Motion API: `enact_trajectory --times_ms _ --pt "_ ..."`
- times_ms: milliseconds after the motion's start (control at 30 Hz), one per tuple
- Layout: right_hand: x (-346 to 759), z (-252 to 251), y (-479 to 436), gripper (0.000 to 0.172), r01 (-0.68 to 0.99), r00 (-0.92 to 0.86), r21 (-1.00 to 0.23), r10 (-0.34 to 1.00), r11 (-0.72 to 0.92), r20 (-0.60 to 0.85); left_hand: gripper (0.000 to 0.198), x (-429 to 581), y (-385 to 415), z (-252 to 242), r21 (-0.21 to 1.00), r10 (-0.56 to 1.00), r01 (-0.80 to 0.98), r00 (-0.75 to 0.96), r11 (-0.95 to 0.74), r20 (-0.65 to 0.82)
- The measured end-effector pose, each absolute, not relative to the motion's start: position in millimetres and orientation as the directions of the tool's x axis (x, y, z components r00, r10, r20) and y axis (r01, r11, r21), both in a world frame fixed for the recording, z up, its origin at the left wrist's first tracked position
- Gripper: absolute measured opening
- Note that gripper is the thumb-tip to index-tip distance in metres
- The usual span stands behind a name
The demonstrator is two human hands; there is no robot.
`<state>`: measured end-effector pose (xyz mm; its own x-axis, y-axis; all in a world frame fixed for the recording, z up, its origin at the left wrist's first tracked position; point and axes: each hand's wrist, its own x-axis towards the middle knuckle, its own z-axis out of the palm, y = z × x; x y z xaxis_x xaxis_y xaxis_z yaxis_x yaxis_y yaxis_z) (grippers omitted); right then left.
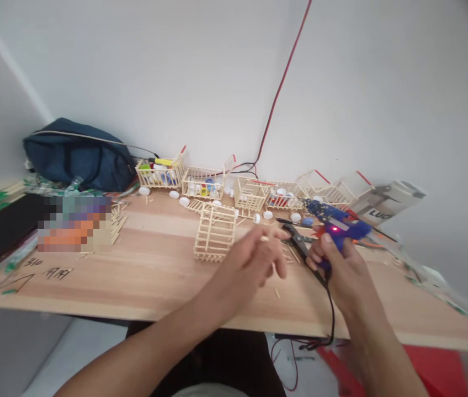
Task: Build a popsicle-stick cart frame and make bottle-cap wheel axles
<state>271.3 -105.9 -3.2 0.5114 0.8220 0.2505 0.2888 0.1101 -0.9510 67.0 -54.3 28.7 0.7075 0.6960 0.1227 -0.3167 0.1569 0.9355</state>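
My right hand (345, 270) is wrapped round the handle of a blue glue gun (352, 227), its small red light lit and its nozzle end pointing left. My left hand (254, 259) is held over the table in front of it, fingers bent together. A short pale piece of wooden stick (265, 239) shows between those fingers, partly hidden. Just left of this hand, a small basket frame of wooden sticks (213, 234) lies on the table, apart from the glue gun. Behind the fingers are black-handled pliers (298, 240), partly covered by my right hand.
Several small stick carts (203, 184) line the wall, some filled with coloured bits. White caps (184, 202) lie before them. A blue bag (79, 154) and loose sticks (118, 223) are at left; a box (395, 201) stands at right. The gun's black cord (333, 314) hangs over the table's front edge.
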Motion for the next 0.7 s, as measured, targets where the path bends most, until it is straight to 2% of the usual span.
enact_trajectory --times_ms 67,133,300,433,567,700 --pt "266.4 7.7 -104.6 0.026 0.030 0.456 -0.992 0.882 0.120 0.121 0.023 38.8 -36.9 41.4 0.918 0.797 -0.387 0.580 0.089 0.168" --pt "259.3 13.5 -104.4 0.029 -0.053 0.400 -0.995 0.914 0.086 0.058 0.019 14.6 -13.1 50.6 0.902 0.875 -0.432 0.426 -0.026 0.229" --pt "242.7 10.0 -100.7 0.024 0.115 0.273 -0.991 0.956 0.074 0.103 0.021 -11.3 55.1 42.1 0.905 0.939 -0.376 0.190 -0.200 0.287" --pt "234.9 8.2 -92.7 0.026 0.235 0.173 -0.966 0.974 0.106 0.149 0.025 -8.3 87.5 12.9 0.927 0.934 -0.114 -0.028 -0.357 0.357" --pt "231.7 5.1 -85.7 0.030 0.287 0.196 -0.956 0.974 0.058 0.118 0.030 -6.0 94.2 -9.1 0.909 0.909 0.005 -0.003 -0.416 0.416" --pt "230.8 -5.2 -83.1 0.035 0.365 0.196 -0.931 0.978 -0.013 0.063 0.031 -6.0 97.5 -20.6 0.922 0.923 0.029 0.012 -0.385 0.385"
